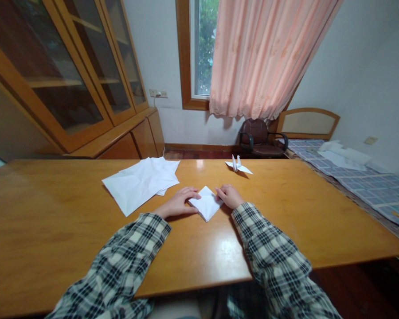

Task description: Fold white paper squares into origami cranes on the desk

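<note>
A small white sheet of paper, folded into a diamond-shaped square, lies flat on the table with one corner toward me. My left hand holds its left corner, fingertips on top and thumb along the lower left edge. At the right corner, my right hand has its fingers curled in and pinches the edge. Faint crease lines run across the paper. Beyond my right hand stands a finished white paper crane, wings spread. To the left are several loose white paper sheets, overlapping in a pile.
The wooden table has its near edge just in front of me. Behind it are a brown armchair, a pink curtain and a glass-door cabinet. A bed with papers on it stands at the right.
</note>
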The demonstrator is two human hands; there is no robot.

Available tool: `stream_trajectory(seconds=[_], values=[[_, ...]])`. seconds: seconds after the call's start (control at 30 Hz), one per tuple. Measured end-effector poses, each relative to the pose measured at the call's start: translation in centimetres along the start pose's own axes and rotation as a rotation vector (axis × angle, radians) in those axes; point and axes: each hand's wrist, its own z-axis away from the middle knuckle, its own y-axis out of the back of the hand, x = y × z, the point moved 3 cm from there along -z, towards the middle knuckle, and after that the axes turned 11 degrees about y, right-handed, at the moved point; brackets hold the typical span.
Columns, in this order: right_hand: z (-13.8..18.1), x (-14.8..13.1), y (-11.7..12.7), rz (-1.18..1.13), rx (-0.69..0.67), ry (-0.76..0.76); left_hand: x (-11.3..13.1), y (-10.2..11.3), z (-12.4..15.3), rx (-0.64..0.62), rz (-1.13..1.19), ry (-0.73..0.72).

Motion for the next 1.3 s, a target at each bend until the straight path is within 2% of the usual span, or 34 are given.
stream_trajectory(seconds=[0.47, 0.7, 1.13, 1.3], values=[[0.0, 0.2, -0.2, 0.011, 0.005, -0.002, 0.9, -0.1, 0.1, -0.018, 0.002, 0.069], [0.0, 0.1, -0.2, 0.017, 0.013, 0.007, 0.6, -0.6, -0.4, 0.094, 0.055, 0.102], [0.0, 0.0, 0.0, 0.012, -0.005, 0.002, 1.1, -1.7, 0.3, 0.214, -0.155, 0.029], [0.0, -0.1, 0.1, 0.014, -0.004, 0.022, 1.6, -1.6, 0.4, 0.203, -0.190, 0.027]])
